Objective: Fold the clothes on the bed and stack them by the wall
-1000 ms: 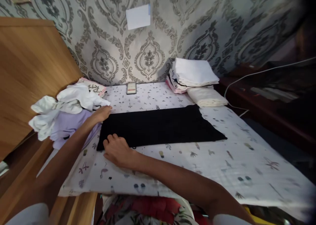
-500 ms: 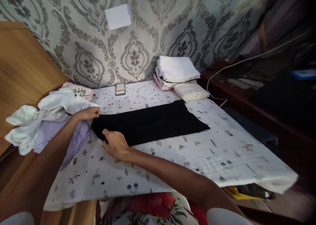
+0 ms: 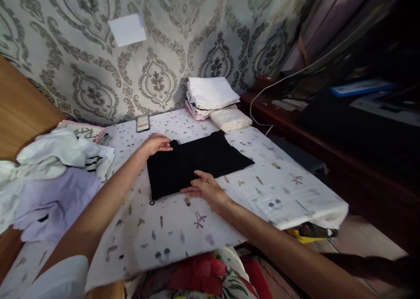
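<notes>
A black garment [image 3: 193, 156] lies flat on the patterned white sheet, its left part doubled over to the right. My left hand [image 3: 156, 144] rests at the far edge of the cloth, its fingers stretched out over the fabric. At the near edge, my right hand [image 3: 208, 189] has its fingers spread and its fingertips against the garment. Neither hand grips the cloth. A small dark loop shows at the garment's near left corner, and another pokes out by the left fingertips.
Folded white cloths [image 3: 211, 93] are stacked by the wall, with a cream folded cloth [image 3: 231, 118] in front. Rumpled white clothes [image 3: 52, 152] and a lilac garment [image 3: 59, 198] lie at the left. A phone-like object [image 3: 142, 123] sits near the wall. A white cable [image 3: 252, 104] hangs at right.
The garment's left end has been brought over to the right, making it shorter. Both hands moved right and let go of that end. The view has turned slightly right.
</notes>
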Motion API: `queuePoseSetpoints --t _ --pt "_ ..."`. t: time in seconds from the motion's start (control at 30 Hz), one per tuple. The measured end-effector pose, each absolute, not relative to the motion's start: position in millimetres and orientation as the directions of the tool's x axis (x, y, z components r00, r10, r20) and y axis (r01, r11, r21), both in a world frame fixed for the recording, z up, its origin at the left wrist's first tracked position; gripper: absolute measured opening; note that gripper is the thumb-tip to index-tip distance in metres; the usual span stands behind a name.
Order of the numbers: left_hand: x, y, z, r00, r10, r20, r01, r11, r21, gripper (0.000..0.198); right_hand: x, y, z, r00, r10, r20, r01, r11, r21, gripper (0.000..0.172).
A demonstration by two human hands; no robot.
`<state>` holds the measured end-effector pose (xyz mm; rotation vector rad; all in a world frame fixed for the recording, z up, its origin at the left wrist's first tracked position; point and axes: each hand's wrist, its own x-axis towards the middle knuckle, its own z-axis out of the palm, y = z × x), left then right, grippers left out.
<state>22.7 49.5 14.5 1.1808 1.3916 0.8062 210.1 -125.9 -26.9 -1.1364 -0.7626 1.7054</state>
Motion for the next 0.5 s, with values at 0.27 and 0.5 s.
queuePoseSetpoints --t 0.27,0.5 --pt "31 26 -8 0.135 0.989 -0.064 0.342 0.014 0.94 0.01 219 -119 -24 -0.187 0.862 -0.471 -0.348 -0.507 -0.789 0.037" --pt "29 -31 -44 0.542 0.838 0.064 0.801 -0.538 0.262 0.067 240 -117 -18 -0.192 0.891 -0.412 0.017 -0.417 -0.909 0.028"
